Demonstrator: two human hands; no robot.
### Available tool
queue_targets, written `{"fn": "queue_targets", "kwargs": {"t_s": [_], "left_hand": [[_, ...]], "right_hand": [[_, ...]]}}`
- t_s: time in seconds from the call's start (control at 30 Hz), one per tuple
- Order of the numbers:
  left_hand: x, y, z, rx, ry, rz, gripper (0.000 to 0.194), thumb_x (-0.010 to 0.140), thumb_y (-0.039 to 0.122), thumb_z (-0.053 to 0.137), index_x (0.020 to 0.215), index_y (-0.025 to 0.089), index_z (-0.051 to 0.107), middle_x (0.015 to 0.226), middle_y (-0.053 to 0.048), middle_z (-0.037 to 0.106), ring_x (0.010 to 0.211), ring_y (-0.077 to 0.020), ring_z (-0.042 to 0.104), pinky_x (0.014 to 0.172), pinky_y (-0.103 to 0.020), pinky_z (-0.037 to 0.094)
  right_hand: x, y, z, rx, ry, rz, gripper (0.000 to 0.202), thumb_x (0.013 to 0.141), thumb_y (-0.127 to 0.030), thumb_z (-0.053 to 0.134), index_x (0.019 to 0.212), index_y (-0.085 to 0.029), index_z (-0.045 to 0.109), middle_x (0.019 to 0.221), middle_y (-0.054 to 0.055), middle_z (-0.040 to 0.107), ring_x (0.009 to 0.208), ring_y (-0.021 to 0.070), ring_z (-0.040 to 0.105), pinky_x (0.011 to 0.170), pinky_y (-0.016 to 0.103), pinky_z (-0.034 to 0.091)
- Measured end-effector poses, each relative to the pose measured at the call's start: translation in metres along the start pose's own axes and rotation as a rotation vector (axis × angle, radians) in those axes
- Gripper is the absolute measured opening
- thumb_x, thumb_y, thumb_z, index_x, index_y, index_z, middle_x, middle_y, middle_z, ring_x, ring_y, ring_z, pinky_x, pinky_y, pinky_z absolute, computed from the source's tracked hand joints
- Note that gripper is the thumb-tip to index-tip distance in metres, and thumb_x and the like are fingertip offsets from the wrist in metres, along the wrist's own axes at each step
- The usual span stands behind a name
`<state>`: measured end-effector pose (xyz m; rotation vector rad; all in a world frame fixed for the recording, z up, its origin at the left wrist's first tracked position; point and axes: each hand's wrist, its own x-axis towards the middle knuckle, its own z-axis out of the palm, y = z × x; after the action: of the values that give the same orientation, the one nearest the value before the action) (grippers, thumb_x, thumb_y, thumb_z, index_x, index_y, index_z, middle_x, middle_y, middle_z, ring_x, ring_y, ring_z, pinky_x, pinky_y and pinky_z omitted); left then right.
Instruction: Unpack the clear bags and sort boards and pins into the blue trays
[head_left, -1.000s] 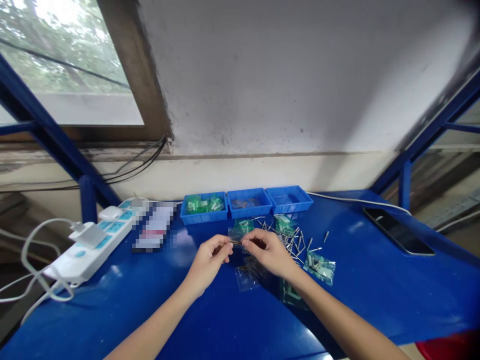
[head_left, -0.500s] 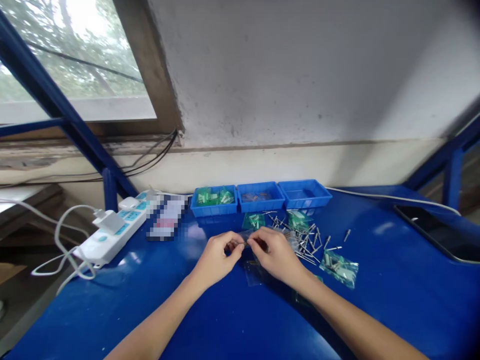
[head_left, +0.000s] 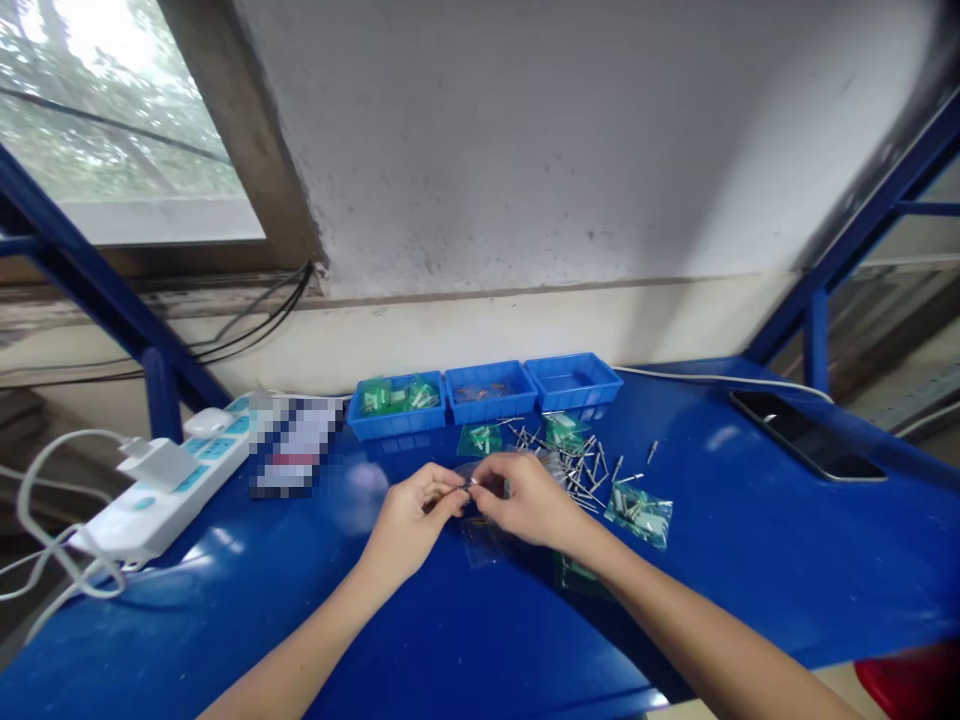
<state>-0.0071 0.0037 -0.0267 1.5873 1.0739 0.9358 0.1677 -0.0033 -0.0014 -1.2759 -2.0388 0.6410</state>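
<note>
Together, the left hand (head_left: 420, 510) and right hand (head_left: 517, 495) pinch a small clear bag (head_left: 466, 470), thin, crinkled and partly hidden, between their fingertips. Loose metal pins (head_left: 589, 475) lie just right of the right hand, silvery and scattered beside a green packet (head_left: 640, 513).

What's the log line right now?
left hand: pinching small piece | right hand: pinching beside it | metal pins: loose pile | blue trays: row of three
</note>
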Motion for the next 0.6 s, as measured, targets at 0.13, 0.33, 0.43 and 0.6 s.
{"fn": "queue_targets", "kwargs": {"t_s": [0.13,0.33,0.43,0.6], "left_hand": [[-0.001,0.004,0.002,-0.026,-0.041,-0.002,0.014,0.079,0.029,0.058,0.083,0.016,0.056,0.067,-0.001,0.063,0.066,-0.0149,0.062,0.066,-0.028,0.049],[0.002,0.005,-0.003,0.026,-0.046,0.024,0.013,0.080,0.029,0.058,0.081,0.016,0.055,0.068,0.000,0.061,0.065,-0.0139,0.061,0.065,-0.026,0.048],[0.002,0.003,-0.008,0.146,0.035,0.097,0.011,0.081,0.028,0.058,0.082,0.017,0.057,0.075,-0.002,0.064,0.070,-0.0152,0.062,0.068,-0.028,0.049],[-0.004,0.005,-0.013,0.359,0.174,0.373,0.009,0.083,0.019,0.053,0.077,0.019,0.059,0.094,-0.005,0.061,0.089,-0.0178,0.060,0.080,-0.031,0.048]], "right_hand": [[-0.001,-0.003,0.000,-0.010,-0.010,0.015,0.011,0.071,-0.014,0.052,0.066,-0.018,0.061,0.057,-0.002,0.059,0.052,0.0098,0.049,0.051,0.021,0.032],[-0.001,0.002,-0.001,0.030,-0.008,-0.035,0.020,0.071,-0.010,0.047,0.072,-0.019,0.064,0.057,-0.003,0.060,0.050,0.0099,0.050,0.051,0.020,0.033],[0.001,0.007,-0.004,0.059,0.085,0.011,0.024,0.072,-0.007,0.043,0.081,-0.019,0.063,0.064,-0.001,0.063,0.055,0.0117,0.054,0.056,0.022,0.038],[0.003,0.001,-0.007,0.420,-0.038,0.252,0.023,0.088,-0.034,0.042,0.087,-0.018,0.059,0.064,0.001,0.061,0.055,0.0128,0.056,0.054,0.024,0.042]]}}
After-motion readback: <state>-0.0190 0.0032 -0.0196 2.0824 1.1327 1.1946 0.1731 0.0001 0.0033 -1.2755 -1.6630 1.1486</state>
